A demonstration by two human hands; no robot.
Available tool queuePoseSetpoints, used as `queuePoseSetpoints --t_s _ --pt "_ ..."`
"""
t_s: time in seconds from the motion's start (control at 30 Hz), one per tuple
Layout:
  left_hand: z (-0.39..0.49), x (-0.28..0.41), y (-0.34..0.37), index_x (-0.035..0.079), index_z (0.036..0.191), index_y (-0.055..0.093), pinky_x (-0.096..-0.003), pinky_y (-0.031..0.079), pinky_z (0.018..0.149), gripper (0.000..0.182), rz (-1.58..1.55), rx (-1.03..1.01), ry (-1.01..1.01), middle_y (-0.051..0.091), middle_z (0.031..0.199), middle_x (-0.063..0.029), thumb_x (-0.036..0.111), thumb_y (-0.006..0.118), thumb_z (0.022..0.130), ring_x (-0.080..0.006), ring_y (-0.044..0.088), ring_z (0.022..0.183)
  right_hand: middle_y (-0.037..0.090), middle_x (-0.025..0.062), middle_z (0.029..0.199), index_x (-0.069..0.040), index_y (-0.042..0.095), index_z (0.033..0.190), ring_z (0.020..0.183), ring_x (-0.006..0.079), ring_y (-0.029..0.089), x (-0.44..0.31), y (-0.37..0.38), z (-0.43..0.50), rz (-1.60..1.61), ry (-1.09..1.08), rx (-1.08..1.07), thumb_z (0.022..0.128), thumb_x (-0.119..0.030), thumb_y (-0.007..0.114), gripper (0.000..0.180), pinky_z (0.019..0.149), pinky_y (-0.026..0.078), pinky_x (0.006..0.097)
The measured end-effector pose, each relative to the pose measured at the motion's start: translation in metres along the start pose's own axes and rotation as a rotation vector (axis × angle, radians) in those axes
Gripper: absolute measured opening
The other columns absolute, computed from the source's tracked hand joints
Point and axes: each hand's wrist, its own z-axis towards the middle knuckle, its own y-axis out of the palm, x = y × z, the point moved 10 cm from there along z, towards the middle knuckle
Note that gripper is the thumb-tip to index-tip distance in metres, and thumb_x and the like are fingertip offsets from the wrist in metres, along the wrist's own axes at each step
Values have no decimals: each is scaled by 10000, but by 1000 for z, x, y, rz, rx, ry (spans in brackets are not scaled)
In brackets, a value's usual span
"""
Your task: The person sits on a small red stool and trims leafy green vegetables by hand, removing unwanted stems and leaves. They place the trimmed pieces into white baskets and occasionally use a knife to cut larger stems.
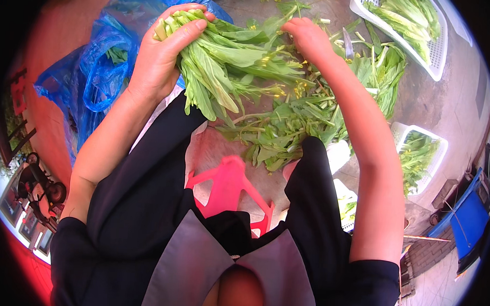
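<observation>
A thick bunch of leafy flowering greens [228, 56] with small yellow blossoms is clasped in my left hand [163, 47]. Its cut stem ends show at the thumb, and the leaves fan out to the right. My right hand [309, 37] hovers over loose greens near the bunch's flowering tips, fingers curled down; whether they pinch a stem is hidden. Beside that wrist a knife blade [348, 44] lies among the stalks, its handle out of sight. A heap of loose leaves and stems [299, 122] spreads on the ground before my knees.
Left of the bunch is a blue plastic bag [105, 73] with some greens inside. White perforated baskets of greens stand at the upper right [437, 59] and right [444, 149]. Between my legs is a red plastic stool [227, 189]. A motorcycle [40, 189] appears far left.
</observation>
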Motion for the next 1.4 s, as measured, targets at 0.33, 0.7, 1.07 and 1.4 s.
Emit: queuePoseSetpoints --t_s 0.33,0.7,1.07,1.4 --pt "9 -62 -17 15 1139 554 -338 504 866 316 -280 -59 -416 639 1034 -87 122 647 856 -182 619 947 609 60 988 -140 631 990 1042 223 554 -2 -30 -5 -174 -71 113 805 -136 602 188 906 401 395" --pt "-4 -72 108 4 1160 579 -232 477 702 409 888 -516 -58 642 895 -34 136 688 788 -75 567 769 641 127 912 -68 613 1023 871 327 610 -58 -130 -105 444 -241 162 825 -147 618 213 728 487 416" --pt "-9 -13 194 -23 1151 579 -331 505 775 436 963 -480 365 654 960 -167 95 654 737 -243 644 870 579 158 751 -52 587 952 690 327 592 -20 -165 -145 47 151 261 889 -235 495 214 608 464 407" --pt "-35 -5 200 39 969 630 -389 487 711 250 1071 -655 771 615 870 -138 80 681 727 -346 593 822 544 144 680 -8 550 865 587 252 497 -20 -127 -138 749 221 21 883 -240 466 247 590 430 333"
